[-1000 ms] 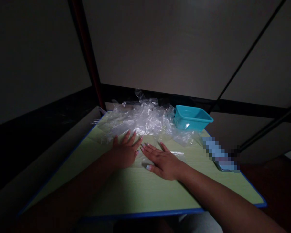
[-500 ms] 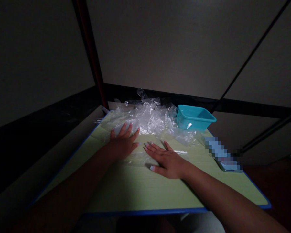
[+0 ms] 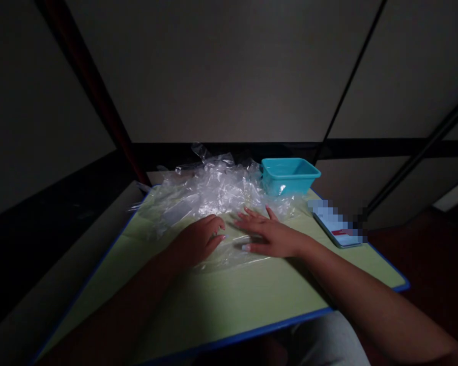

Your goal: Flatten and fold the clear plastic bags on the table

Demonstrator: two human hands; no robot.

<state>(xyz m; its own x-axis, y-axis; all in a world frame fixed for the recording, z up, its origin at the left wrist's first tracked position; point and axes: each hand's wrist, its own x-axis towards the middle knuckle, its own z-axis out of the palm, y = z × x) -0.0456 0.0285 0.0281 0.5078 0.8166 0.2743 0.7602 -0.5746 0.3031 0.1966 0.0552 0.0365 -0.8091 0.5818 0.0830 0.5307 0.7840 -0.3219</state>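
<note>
Head view: one film (image 3: 231,254) lies on one table (image 3: 229,305), between and partly under left hand (image 3: 198,236) and right hand (image 3: 273,236). Left fingers curl toward the thumb; I cannot tell whether they grip. Right fingers are spread apart. One phone (image 3: 336,230) lies right of the right hand; beyond both hands, one plastic heap (image 3: 217,190), pieces uncountable, and one tub (image 3: 288,183).
</note>
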